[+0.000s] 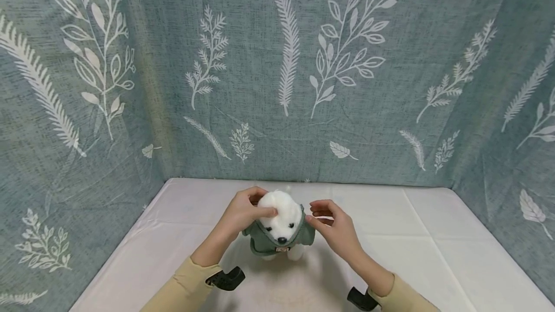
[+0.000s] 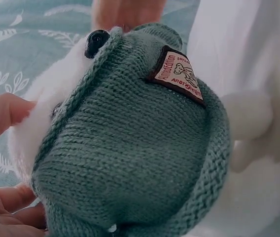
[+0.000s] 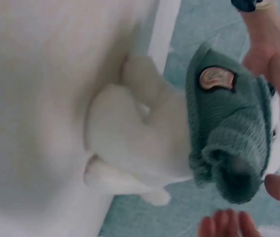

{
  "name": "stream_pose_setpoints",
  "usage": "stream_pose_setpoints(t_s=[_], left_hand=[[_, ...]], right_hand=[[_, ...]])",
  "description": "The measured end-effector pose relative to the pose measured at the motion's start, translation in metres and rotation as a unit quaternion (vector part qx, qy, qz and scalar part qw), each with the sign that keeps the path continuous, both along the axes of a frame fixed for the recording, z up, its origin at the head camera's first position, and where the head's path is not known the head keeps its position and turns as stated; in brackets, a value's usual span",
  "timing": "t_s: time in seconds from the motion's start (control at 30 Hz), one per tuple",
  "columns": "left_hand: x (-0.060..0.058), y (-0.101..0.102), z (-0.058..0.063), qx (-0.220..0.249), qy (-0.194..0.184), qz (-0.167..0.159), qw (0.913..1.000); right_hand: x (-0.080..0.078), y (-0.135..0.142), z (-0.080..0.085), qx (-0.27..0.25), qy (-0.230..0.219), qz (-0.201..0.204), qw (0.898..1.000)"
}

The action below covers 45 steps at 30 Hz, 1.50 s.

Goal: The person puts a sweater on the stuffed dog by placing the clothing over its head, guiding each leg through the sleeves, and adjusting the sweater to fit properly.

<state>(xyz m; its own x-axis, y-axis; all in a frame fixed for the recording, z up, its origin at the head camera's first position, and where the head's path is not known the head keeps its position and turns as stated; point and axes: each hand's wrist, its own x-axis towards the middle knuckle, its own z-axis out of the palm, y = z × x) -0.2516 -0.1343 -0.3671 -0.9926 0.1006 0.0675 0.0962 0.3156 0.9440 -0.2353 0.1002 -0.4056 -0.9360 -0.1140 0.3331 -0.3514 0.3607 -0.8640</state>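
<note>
A white plush dog (image 1: 284, 208) with black eyes and nose stands on the table, wearing a green knitted sweater (image 1: 264, 242). On the sweater's front is a small printed label (image 2: 178, 74). My left hand (image 1: 244, 211) grips the dog's head from the side, thumb across the forehead and fingers behind. Its thumb and fingers also show at the head in the left wrist view. My right hand (image 1: 336, 227) is at the sweater's edge on the other side, thumb tip right by the knit and fingers apart from the thumb. An open sleeve end (image 3: 236, 177) faces this hand in the right wrist view.
A white cloth covers the table (image 1: 403, 240). Blue-green curtains (image 1: 260, 61) with white leaf prints rise along its back and both sides. Black straps with wrist devices (image 1: 226, 279) sit on both forearms, over beige sleeves (image 1: 186, 283).
</note>
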Motion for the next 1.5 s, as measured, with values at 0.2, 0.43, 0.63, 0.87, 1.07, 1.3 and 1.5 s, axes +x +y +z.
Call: stream_pose_setpoints(t_s=[0.2, 0.43, 0.63, 0.87, 1.07, 1.3, 1.5], left_hand=[[0.000, 0.001, -0.001, 0.001, -0.001, 0.002, 1.0000], [-0.001, 0.001, -0.001, 0.000, 0.000, 0.000, 1.0000], [-0.002, 0.001, 0.000, -0.001, -0.004, -0.002, 1.0000], [-0.004, 0.000, 0.000, -0.003, -0.006, -0.009, 0.9999], [-0.003, -0.001, -0.002, 0.007, -0.021, -0.015, 0.9996], [-0.002, -0.002, -0.003, 0.010, -0.018, -0.026, 0.9995], [0.000, -0.002, -0.001, 0.002, -0.009, -0.026, 0.9996]], right_hand=[[-0.003, 0.003, -0.005, 0.023, -0.065, 0.039, 0.997], [-0.001, 0.002, 0.003, 0.002, -0.103, 0.045, 0.994], [-0.012, 0.009, -0.008, -0.012, -0.102, 0.056, 0.993], [-0.019, 0.012, -0.017, -0.011, -0.119, 0.045, 0.992], [-0.023, 0.011, -0.029, -0.005, -0.148, 0.050, 0.988], [-0.025, 0.007, -0.034, 0.003, -0.145, 0.049, 0.988], [-0.026, 0.006, -0.030, 0.006, -0.139, 0.063, 0.988]])
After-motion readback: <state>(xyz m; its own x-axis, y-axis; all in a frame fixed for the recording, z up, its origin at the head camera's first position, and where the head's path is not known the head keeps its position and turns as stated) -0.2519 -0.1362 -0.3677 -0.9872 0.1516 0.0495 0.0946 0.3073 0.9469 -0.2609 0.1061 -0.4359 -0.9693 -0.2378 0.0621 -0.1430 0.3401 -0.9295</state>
